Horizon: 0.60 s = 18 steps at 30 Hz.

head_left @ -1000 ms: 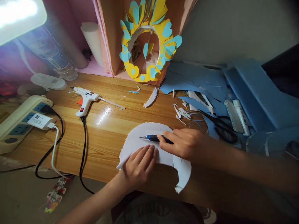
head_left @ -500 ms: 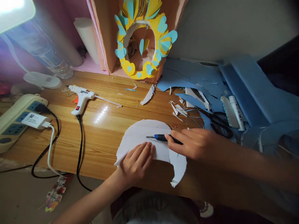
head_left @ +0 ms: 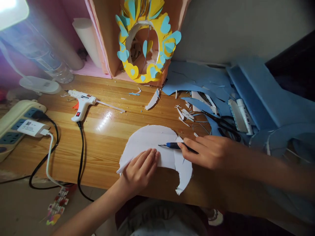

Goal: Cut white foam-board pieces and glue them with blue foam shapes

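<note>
A curved white foam board piece point(head_left: 145, 139) with rough edges lies at the table's front edge, its hooked right end pointing toward me. My left hand point(head_left: 140, 170) rests on its near side, fingers stretched out and lying flat. In my right hand point(head_left: 204, 150) is a craft knife point(head_left: 173, 145) with a blue and black handle, gripped between thumb and fingers. The knife lies low over the board, its metal tip pointing left, just beyond my left fingertips. Whether the tip touches the board I cannot tell.
A white glue gun point(head_left: 82, 103) lies at the left, its cord running off the front. Beyond it is a power strip point(head_left: 22, 121). Black scissors point(head_left: 225, 124), white scraps point(head_left: 185, 114) and blue sheets point(head_left: 197, 77) lie at the right. A yellow paper-heart wreath point(head_left: 134, 73) stands behind.
The craft knife in my right hand has shifted a little to the right across the board. My left hand stays flat on it. The whole view has moved slightly.
</note>
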Available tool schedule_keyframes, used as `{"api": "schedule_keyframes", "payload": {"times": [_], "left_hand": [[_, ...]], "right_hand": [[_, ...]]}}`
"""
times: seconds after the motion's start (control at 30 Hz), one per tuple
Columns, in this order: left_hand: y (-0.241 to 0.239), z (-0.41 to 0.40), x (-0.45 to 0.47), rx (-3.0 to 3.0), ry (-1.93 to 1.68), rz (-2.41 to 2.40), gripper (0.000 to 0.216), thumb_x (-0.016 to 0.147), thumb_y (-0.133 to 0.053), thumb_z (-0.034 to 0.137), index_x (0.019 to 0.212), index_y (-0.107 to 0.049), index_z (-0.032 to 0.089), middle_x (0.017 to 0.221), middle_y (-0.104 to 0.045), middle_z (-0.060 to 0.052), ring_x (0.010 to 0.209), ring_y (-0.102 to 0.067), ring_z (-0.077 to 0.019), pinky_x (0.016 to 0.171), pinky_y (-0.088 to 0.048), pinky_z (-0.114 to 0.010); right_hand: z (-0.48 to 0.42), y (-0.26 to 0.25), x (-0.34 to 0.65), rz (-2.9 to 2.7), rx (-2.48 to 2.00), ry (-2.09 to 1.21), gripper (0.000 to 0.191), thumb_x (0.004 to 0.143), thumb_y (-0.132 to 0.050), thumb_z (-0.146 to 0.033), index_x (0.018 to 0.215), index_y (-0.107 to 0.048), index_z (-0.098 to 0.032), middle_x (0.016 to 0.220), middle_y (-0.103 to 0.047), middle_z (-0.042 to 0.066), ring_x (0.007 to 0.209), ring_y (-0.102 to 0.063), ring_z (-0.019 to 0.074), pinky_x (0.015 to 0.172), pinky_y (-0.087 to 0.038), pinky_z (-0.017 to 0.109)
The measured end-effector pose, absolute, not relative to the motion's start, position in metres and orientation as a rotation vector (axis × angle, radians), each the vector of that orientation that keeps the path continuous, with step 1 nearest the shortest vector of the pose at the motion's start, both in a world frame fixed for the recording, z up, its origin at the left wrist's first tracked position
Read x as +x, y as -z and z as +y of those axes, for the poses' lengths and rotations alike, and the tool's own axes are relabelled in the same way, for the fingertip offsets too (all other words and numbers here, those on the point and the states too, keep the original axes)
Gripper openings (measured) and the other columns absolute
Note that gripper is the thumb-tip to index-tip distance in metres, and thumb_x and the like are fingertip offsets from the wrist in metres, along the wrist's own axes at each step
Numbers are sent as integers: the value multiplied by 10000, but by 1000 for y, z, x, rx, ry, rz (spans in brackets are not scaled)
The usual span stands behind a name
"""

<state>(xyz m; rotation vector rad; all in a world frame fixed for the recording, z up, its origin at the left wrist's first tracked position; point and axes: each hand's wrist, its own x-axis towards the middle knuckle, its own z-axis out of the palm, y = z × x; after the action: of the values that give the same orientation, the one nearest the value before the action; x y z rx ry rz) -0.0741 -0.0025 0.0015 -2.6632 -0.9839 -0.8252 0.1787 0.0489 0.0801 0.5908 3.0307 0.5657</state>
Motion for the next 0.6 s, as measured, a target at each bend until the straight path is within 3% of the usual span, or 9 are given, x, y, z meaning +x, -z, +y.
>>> {"api": "schedule_keyframes", "payload": {"times": [0.4, 0.6], "left_hand": [[-1, -3, -77, -2717, 783, -946, 320, 939, -356, 70, 1076, -642, 31, 1062, -718, -117, 993, -670, -198, 826, -562, -279], [-3, -3, -77, -2741, 779, -928, 335, 939, -333, 58, 1067, -642, 29, 1067, -719, -107, 1006, -667, -195, 840, -563, -275]], "right_hand": [[43, -87, 210, 3011, 546, -550, 275, 875, -452, -28, 984, -629, -208, 914, -713, 41, 588, -549, 138, 570, -363, 297], [50, -97, 225, 3100, 766, -249, 388, 955, -271, -79, 1097, -590, -248, 945, -707, 21, 617, -593, 148, 559, -394, 315]]}}
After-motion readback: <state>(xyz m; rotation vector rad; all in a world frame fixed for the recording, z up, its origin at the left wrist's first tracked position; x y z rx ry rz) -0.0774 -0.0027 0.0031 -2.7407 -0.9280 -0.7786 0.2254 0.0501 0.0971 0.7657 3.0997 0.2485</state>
